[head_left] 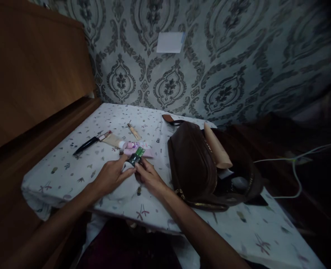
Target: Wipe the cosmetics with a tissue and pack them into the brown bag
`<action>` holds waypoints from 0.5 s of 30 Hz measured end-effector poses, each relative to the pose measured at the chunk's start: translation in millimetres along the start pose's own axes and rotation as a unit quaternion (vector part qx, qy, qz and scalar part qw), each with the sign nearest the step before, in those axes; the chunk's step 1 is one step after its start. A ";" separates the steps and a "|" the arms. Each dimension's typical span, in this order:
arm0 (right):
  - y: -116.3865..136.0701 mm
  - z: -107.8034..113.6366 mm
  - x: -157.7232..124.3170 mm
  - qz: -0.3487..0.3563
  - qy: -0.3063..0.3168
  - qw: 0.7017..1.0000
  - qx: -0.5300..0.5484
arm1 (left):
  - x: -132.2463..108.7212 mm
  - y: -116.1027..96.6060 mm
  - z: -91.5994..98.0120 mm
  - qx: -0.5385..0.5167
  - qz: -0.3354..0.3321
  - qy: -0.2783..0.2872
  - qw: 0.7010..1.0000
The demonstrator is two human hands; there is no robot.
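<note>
Both hands meet over the near part of the patterned table. My left hand [114, 172] is closed on a small dark-green bottle [134, 158] with a brighter green part and also touches a white cloth [127, 183] below it. My right hand [150, 175] pinches the same bottle from the right. Just beyond the fingers lie pink tubes [147, 152]. To their left rest a beige tube [112, 140] and a black-handled brush [86, 145]. A small beige tube [134, 132] lies farther back.
A brown leather bag [191, 160] stands open on the right of the table [98, 123], a rolled beige item [217, 147] sticking out of it. A wooden cabinet [36, 63] borders the left; white cables [295, 175] hang at right.
</note>
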State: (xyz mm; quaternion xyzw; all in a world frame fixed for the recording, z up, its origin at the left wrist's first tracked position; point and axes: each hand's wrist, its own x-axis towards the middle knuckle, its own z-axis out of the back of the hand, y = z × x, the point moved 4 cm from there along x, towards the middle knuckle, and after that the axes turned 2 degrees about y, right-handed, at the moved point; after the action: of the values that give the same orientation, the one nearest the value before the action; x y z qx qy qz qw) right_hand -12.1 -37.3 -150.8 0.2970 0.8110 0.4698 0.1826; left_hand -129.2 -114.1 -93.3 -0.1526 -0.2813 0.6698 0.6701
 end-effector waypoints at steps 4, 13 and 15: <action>2.8 0.2 -5.0 0.011 0.002 1.000 -0.022 | 11.2 1.3 0.3 0.083 -0.042 -0.066 0.993; 3.0 -12.7 -13.9 -0.011 0.105 0.993 -0.051 | 35.7 7.2 31.4 -0.030 0.016 -0.294 0.955; 3.4 -13.9 -13.8 -0.017 0.094 0.994 -0.046 | 34.3 2.7 24.9 -0.068 0.024 -0.264 0.962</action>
State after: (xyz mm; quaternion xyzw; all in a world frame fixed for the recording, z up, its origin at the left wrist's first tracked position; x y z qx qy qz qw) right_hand -8.6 -54.1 -140.7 0.2291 0.8069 0.5295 0.1268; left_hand -147.8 -84.5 -69.1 -0.0219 -0.4893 0.6815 0.5438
